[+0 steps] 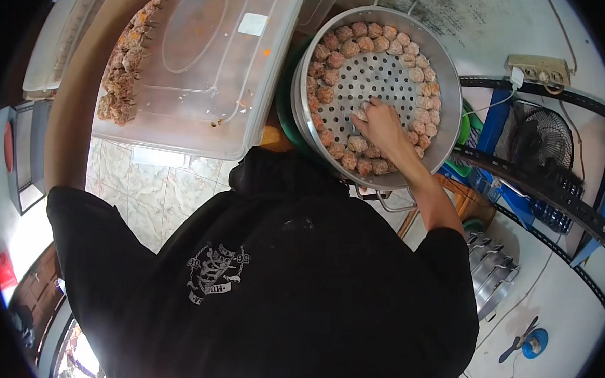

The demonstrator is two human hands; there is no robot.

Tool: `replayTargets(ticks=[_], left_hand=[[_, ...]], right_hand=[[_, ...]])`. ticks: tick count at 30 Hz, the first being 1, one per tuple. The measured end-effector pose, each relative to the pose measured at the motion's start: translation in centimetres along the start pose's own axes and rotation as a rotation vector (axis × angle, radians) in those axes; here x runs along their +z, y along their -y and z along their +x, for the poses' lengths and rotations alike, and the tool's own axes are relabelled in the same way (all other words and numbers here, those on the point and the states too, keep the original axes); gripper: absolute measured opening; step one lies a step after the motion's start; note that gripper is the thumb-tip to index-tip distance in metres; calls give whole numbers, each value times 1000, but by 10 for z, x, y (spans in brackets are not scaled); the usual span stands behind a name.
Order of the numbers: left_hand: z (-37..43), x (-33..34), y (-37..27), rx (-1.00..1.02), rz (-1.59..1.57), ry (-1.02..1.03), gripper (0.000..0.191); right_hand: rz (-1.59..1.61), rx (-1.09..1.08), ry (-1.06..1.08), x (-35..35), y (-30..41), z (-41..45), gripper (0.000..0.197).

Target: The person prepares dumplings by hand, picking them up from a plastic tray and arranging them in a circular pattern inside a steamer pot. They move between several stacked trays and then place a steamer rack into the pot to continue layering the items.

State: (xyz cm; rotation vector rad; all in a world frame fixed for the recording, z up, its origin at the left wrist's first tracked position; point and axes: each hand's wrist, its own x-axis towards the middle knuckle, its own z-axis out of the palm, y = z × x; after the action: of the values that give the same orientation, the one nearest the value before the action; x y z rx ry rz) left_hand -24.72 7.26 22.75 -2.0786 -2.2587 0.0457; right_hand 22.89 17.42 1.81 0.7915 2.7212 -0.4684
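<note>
My right hand (383, 127) reaches into a round aluminium steamer pot (454, 104), its fingers closed on a raw meatball (361, 112) above the perforated steamer tray (374, 80). Raw meatballs (335, 60) line the tray's edge in about two rings, and the holes show in the middle. To the left stands a translucent plastic tub (191, 123) with a row of raw minced-meat balls (122, 78) along its left part. My left forearm runs up past the tub's left side; my left hand is out of view beyond the top edge.
A power strip (538, 71) with a plugged-in cable is on the wall at the right. Beside the pot is a black metal rack (533, 177) with a wire strainer (546, 135) and blue items. Stacked aluminium steamer pots (492, 276) stand lower right. Another plastic container (44, 64) is upper left.
</note>
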Motion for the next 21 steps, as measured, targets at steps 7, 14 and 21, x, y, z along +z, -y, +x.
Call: replayTargets(ticks=[7,14,21], left_hand=[[-67,-82,-127,-6,-584,-137,23],[-11,40,-247,189,-570,-173,27],[14,102,-311,210,-384,412,21]], right_hand=[[160,-280,17,-24,19,-13,23],[23,-490,38,-15,39,-10,30],[52,-382,-76,-76,-24,-51,33]])
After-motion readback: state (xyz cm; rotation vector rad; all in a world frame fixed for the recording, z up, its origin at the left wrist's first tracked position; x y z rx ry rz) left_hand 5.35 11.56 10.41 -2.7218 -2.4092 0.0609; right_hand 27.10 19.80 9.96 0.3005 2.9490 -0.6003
